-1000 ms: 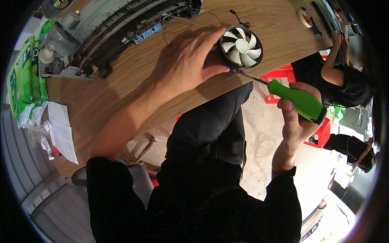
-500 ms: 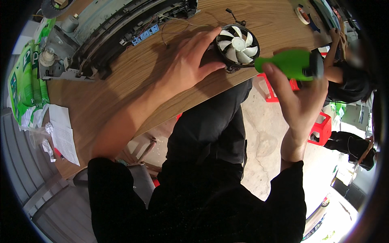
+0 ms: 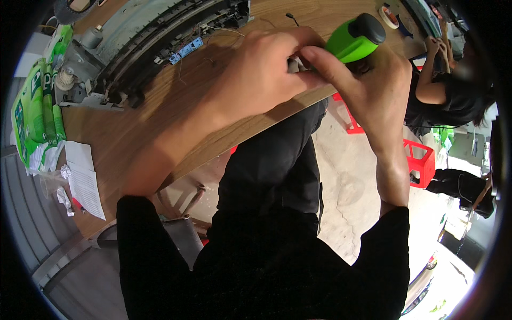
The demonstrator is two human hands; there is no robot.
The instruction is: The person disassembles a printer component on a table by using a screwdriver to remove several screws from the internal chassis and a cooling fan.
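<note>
My right hand (image 3: 373,88) is wrapped about a screwdriver (image 3: 345,44) with a fat green handle and a black end cap. Its handle tilts up toward the right, and its shaft is hidden behind my fingers. My left hand (image 3: 266,69) curls around a small cooling fan (image 3: 293,65) near the table's front edge. Only a sliver of the fan's pale blades shows between thumb and fingers. The two hands meet over the fan, the right thumb close to the left fingers, so where the screwdriver's tip sits cannot be seen.
A stripped printer-like chassis (image 3: 160,53) lies at the table's back left, with loose wires. Green bags (image 3: 40,112) and printed paper (image 3: 82,178) are at far left. A tape roll (image 3: 388,17) lies back right. Beyond the table are a red stool (image 3: 421,162) and another person (image 3: 453,90).
The screwdriver has swung from lying nearly level to standing tilted upward, its handle moving up and left. My left hand has closed further around the fan, now mostly covered.
</note>
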